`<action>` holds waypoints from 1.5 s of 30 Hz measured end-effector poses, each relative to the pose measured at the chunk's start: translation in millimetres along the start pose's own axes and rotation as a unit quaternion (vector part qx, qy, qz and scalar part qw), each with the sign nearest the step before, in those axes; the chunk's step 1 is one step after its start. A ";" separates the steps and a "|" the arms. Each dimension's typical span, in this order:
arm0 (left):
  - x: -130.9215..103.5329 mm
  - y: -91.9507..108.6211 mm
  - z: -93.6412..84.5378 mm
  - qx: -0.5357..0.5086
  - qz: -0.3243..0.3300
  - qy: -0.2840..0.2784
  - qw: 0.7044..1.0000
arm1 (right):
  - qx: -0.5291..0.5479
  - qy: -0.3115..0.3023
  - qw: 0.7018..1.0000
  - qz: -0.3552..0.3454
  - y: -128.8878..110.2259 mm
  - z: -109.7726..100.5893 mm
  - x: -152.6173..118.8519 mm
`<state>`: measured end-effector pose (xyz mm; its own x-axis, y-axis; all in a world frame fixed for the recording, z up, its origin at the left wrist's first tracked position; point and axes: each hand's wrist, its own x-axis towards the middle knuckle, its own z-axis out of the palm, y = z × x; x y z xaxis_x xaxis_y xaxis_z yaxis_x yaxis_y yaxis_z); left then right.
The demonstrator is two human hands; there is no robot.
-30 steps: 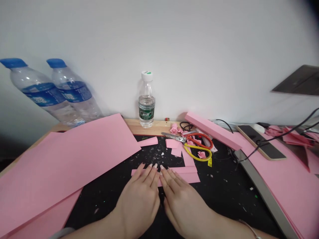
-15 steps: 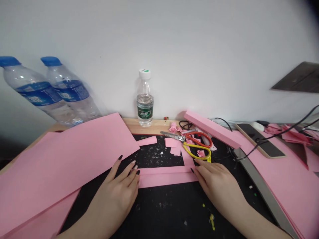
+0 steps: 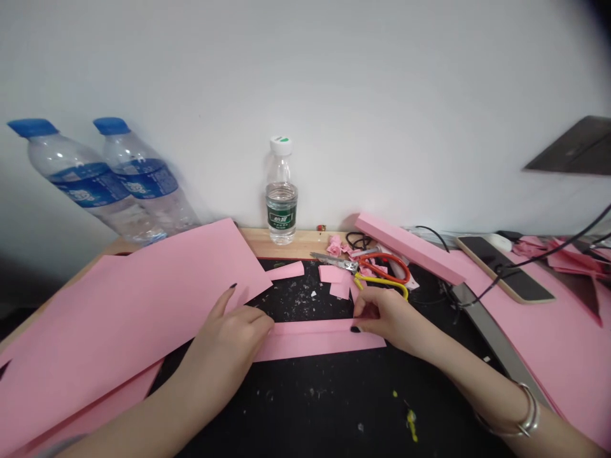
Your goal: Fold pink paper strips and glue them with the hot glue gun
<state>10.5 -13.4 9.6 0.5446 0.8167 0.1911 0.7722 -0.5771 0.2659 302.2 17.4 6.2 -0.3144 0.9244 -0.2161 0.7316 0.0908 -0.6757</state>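
Note:
A folded strip of pink paper [image 3: 315,340] lies crosswise on the black mat [image 3: 286,407], a crease running along its length. My left hand [image 3: 236,340] is curled over the strip's left end, fingers bent onto it and one finger sticking up; its fingertips are partly hidden. With thumb and forefinger, my right hand [image 3: 384,318] pinches the strip's far edge toward its right end. Scissors [image 3: 377,270] with one red and one yellow handle lie just beyond my right hand. Small pink paper pieces [image 3: 340,289] sit beside them.
Large pink sheets [image 3: 157,299] cover the left side. Two large bottles [image 3: 90,184] lean at the back left; a small water bottle [image 3: 281,203] stands by the wall. At right are a long pink paper box [image 3: 410,248], a phone [image 3: 506,270] and black cables [image 3: 487,286].
My right hand has slid left along the strip, going from fingers laid flat to a pinch on its far edge. My left hand's fingers have curled in. The view has shifted slightly.

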 end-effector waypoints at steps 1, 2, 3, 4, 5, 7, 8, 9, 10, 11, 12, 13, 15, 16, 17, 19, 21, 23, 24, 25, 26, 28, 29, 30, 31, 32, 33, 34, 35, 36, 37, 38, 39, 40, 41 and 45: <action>1.1 -2.3 -0.2 -0.021 -0.018 -0.021 0.999 | 0.010 0.000 1.000 0.004 -1.0 -0.1 0.3; 2.2 -4.7 0.2 -0.047 -0.038 -0.042 0.997 | 0.016 0.002 1.000 0.007 -2.3 -0.1 0.4; 3.1 -7.1 1.1 -0.076 -0.058 -0.062 0.993 | 0.018 0.006 1.000 0.007 -3.9 -0.1 0.2; 3.9 -9.5 2.2 -0.105 -0.076 -0.076 0.989 | 0.014 0.011 1.000 0.005 -5.4 0.0 -0.1; 4.6 -11.6 3.3 -0.130 -0.089 -0.086 0.984 | 0.005 0.016 1.000 -0.001 -6.7 0.1 -0.7; 5.0 -14.7 5.4 -0.164 -0.100 -0.103 0.976 | -0.026 0.029 0.999 -0.019 -8.1 0.5 -2.9; 4.7 -15.4 6.1 -0.173 -0.097 -0.110 0.974 | -0.044 0.036 0.998 -0.031 -8.1 1.0 -4.6; 4.1 -15.4 6.5 -0.178 -0.093 -0.117 0.973 | -0.060 0.042 0.996 -0.045 -7.7 1.5 -6.7; 3.1 -15.0 6.6 -0.179 -0.089 -0.122 0.972 | -0.074 0.049 0.994 -0.061 -7.1 2.1 -9.2; 1.9 -14.1 6.4 -0.178 -0.085 -0.123 0.973 | -0.087 0.056 0.991 -0.080 -6.5 2.8 -11.9; 0.6 -13.0 6.0 -0.173 -0.079 -0.117 0.975 | -0.098 0.061 0.988 -0.101 -6.0 3.5 -14.7; -0.7 -12.1 5.5 -0.164 -0.074 -0.103 0.978 | -0.109 0.064 0.984 -0.122 -5.8 4.2 -17.5; -2.2 -11.9 5.0 -0.135 -0.053 -0.066 0.987 | -0.136 0.070 0.975 -0.160 -6.3 5.6 -22.4; -2.4 -13.1 5.4 -0.114 -0.036 -0.044 0.992 | -0.154 0.073 0.970 -0.175 -7.0 6.3 -24.2; -2.2 -15.0 6.4 -0.092 -0.015 -0.023 0.995 | -0.174 0.079 0.964 -0.187 -7.9 7.1 -25.6; -1.2 -20.4 9.9 -0.044 0.027 0.011 0.999 | -0.223 0.099 0.947 -0.209 -9.3 9.3 -27.4; -1.0 -25.3 14.8 -0.006 0.056 0.028 0.998 | -0.275 0.119 0.925 -0.234 -9.6 12.3 -28.7; -3.2 -27.2 19.1 0.019 0.073 0.029 0.997 | -0.317 0.130 0.903 -0.258 -8.3 15.9 -31.1; -5.1 -26.7 20.6 0.029 0.078 0.023 0.996 | -0.333 0.132 0.894 -0.269 -7.1 17.7 -32.8; -7.5 -25.4 21.4 0.040 0.084 0.013 0.996 | -0.345 0.131 0.887 -0.277 -5.8 19.4 -35.0; -10.0 -23.5 21.6 0.052 0.087 0.002 0.995 | -0.355 0.130 0.882 -0.282 -4.2 21.0 -37.5; -14.6 -18.7 20.5 0.079 0.087 -0.012 0.993 | -0.371 0.124 0.876 -0.281 -1.3 24.1 -42.8; -16.1 -16.2 19.4 0.090 0.088 -0.011 0.992 | -0.378 0.121 0.875 -0.277 -0.1 25.8 -45.2; -17.0 -13.7 18.1 0.100 0.086 -0.006 0.991 | -0.384 0.118 0.874 -0.271 0.6 27.7 -47.5; -17.1 -11.3 16.6 0.104 0.084 0.004 0.991 | -0.392 0.114 0.874 -0.265 0.7 29.9 -49.3; -16.5 -8.7 15.3 0.104 0.081 0.012 0.991 | -0.398 0.110 0.873 -0.260 -0.1 32.5 -50.8; -15.1 -5.9 14.1 0.101 0.078 0.016 0.992 | -0.404 0.105 0.872 -0.255 -1.9 35.3 -51.7; -13.1 -2.8 13.2 0.094 0.071 0.016 0.993 | -0.409 0.100 0.872 -0.251 -4.8 38.5 -52.0; -10.4 0.6 12.8 0.086 0.064 0.011 0.994 | -0.410 0.094 0.873 -0.248 -8.6 41.9 -51.4; -7.4 4.3 12.8 0.075 0.059 0.002 0.995 | -0.408 0.088 0.876 -0.244 -13.2 45.4 -50.0; -4.1 8.1 13.3 0.064 0.056 -0.012 0.996 | -0.403 0.081 0.879 -0.241 -18.3 49.0 -47.7; -0.6 11.9 14.4 0.053 0.056 -0.028 0.997 | -0.395 0.075 0.884 -0.240 -23.7 52.7 -44.4; 2.7 15.5 15.9 0.042 0.061 -0.044 0.996 | -0.386 0.067 0.888 -0.241 -28.9 56.2 -40.3; 5.7 18.5 17.6 0.033 0.067 -0.059 0.995 | -0.376 0.062 0.891 -0.247 -33.7 59.3 -35.8; 8.1 20.8 19.5 0.026 0.072 -0.072 0.994 | -0.364 0.057 0.894 -0.256 -37.9 61.9 -31.3; 8.5 20.3 24.4 0.016 0.069 -0.080 0.994 | -0.332 0.035 0.903 -0.269 -43.7 63.8 -21.5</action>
<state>38.8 -18.0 -6.4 0.6890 0.7214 0.0697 0.6955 -0.6851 0.2167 238.4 -30.1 -4.6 -0.7111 0.6987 0.0784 0.6927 0.7153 -0.0927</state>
